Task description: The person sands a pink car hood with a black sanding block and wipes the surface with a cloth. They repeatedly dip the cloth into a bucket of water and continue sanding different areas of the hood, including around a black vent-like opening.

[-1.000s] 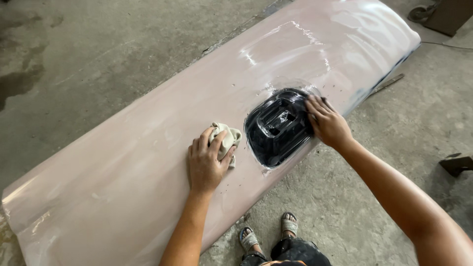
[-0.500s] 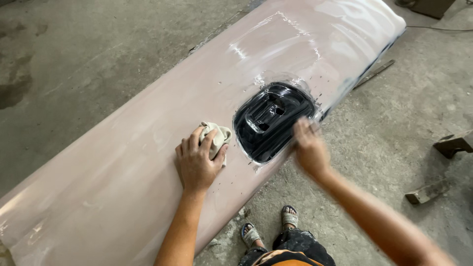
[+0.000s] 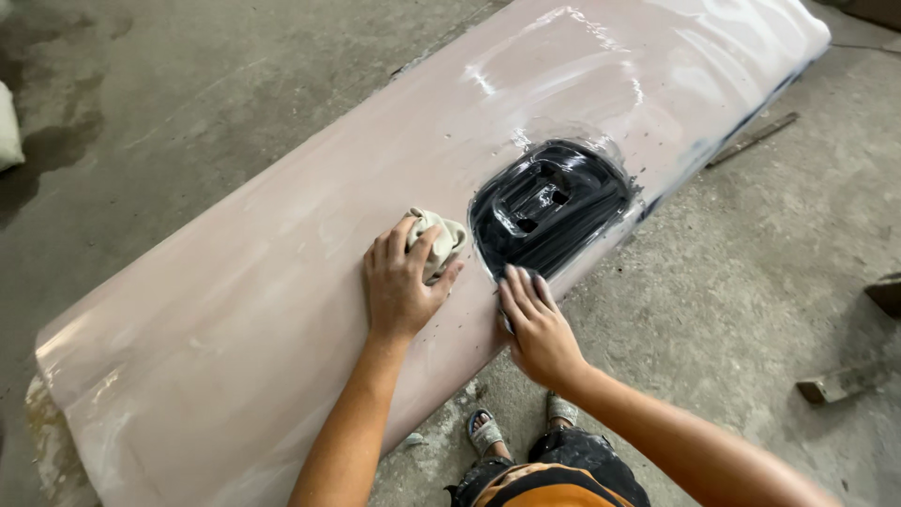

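Two bare hands rest on a long pinkish panel (image 3: 282, 282) lying on the concrete floor (image 3: 770, 282). The left hand (image 3: 399, 282) presses a crumpled pale cloth (image 3: 441, 239) flat just left of the black recess (image 3: 549, 207), fingers spread over it for even pressure. The right hand (image 3: 535, 324) holds nothing, fingers together, tips touching the recess's near rim, seemingly as a brace.

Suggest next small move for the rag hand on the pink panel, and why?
Probably slide the left hand with its rag toward the black recess: wet smears ring its edge on the pink panel, and the right hand already rests at its lower rim.
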